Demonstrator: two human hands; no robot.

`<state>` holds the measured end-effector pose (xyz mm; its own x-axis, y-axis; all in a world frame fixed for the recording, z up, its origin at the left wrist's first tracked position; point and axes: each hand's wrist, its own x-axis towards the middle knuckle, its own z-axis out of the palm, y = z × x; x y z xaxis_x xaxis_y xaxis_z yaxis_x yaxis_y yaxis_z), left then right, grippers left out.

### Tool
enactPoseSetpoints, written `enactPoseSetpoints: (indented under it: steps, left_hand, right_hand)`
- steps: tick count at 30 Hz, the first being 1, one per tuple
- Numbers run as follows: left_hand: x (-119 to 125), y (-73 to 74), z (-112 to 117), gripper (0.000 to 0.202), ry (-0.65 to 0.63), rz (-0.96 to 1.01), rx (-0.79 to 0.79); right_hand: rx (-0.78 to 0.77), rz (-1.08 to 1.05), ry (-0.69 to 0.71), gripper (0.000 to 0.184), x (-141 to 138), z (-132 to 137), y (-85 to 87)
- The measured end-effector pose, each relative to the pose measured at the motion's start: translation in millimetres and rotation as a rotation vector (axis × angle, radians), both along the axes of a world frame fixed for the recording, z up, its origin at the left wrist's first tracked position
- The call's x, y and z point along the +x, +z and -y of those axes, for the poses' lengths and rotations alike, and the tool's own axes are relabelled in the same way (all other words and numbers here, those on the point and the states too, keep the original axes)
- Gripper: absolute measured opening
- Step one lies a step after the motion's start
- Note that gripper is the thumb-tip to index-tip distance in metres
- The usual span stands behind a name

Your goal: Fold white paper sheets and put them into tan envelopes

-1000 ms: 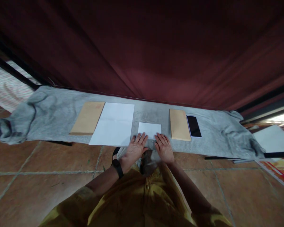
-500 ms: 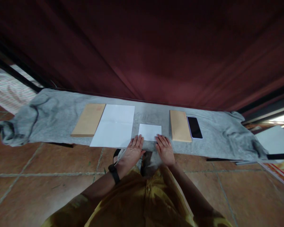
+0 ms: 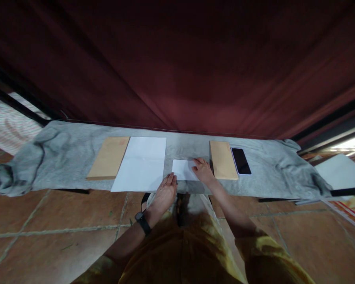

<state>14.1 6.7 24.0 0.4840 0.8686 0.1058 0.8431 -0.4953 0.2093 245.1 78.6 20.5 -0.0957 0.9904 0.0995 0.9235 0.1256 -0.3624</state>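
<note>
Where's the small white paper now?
In the head view, the small white paper lies on the grey cloth near centre, between the large white sheet and the brown packet by the phone.

No readable text, number or brand. Brown envelope (image 3: 108,158) beside large white sheet (image 3: 142,165): small reddish mark (image 3: 124,141) near far corner, too faint to make out. Poster (image 3: 351,210) at right edge: red and yellow print, too blurred for letters. Watch (image 3: 142,223) face: too small to read.
</note>
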Motion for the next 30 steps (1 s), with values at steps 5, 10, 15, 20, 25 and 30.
enactPoseSetpoints:
  steps: [5, 10, 15, 20, 25, 30]
  left_hand:
    - [-0.9, 1.2, -2.7, 0.047, -0.001, 0.012, -0.027]
    - [-1.2, 1.9, -4.4, 0.045, -0.007, 0.056, -0.057]
    - [-2.4, 11.1, -3.9, 0.044, 0.06, 0.274, -0.08]
    - [14.6, 40.5, -9.4, 0.043, 0.237, 0.808, -0.386]
    - [48.3, 72.0, -11.9, 0.05, 0.45, 1.425, -0.94]
    - [63.1, 75.2, -4.9, 0.036, 0.479, 1.56, -0.902]
  right_hand:
    - [-0.053, 0.023, -0.037, 0.039, 3.2, -12.1, 3.1]
    - [-0.16, -0.054, -0.041, 0.023, 7.5, -15.6, 9.7]
    - [-0.161, -0.126, -0.075, 0.013, 16.0, -7.1, 24.1]
    - [0.117, -0.279, -0.136, 0.023, 11.3, 29.4, 58.7]
    - [0.274, -0.078, -0.053, 0.025, -35.1, 88.2, 85.9]
    - [0.222, -0.038, 0.045, 0.019, -66.5, 125.3, 86.2]
